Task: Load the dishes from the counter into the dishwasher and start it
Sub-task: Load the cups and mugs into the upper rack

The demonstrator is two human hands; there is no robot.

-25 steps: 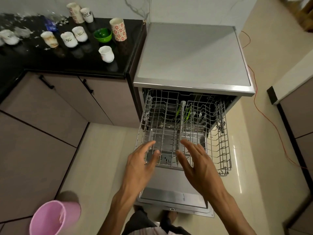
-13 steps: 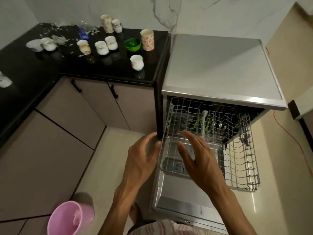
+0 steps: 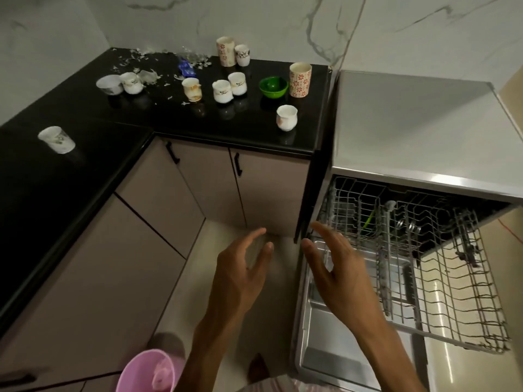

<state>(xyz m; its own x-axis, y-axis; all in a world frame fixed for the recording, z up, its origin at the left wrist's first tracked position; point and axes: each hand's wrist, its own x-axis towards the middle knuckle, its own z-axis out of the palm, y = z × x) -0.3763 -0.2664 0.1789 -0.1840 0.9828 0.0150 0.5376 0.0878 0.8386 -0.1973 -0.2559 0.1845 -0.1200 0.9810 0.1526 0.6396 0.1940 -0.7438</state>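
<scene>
Both hands empty beside the open dishwasher point(image 3: 418, 131)

Left hand point(image 3: 240, 273) and right hand point(image 3: 339, 278) hover with fingers spread; cups point(image 3: 229, 89) sit far off on the counter point(image 3: 85, 165).

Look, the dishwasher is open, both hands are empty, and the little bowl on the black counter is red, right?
Almost. The head view shows the bowl on the black counter is green, not red. The dishwasher is open, and the left hand and right hand are empty.

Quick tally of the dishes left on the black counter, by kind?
Small white cups: 8, such as the lone cup nearest the dishwasher
Tall floral tumblers: 2, one by the wall, one at the counter's right end
Green bowl: 1
Total: 11
</scene>
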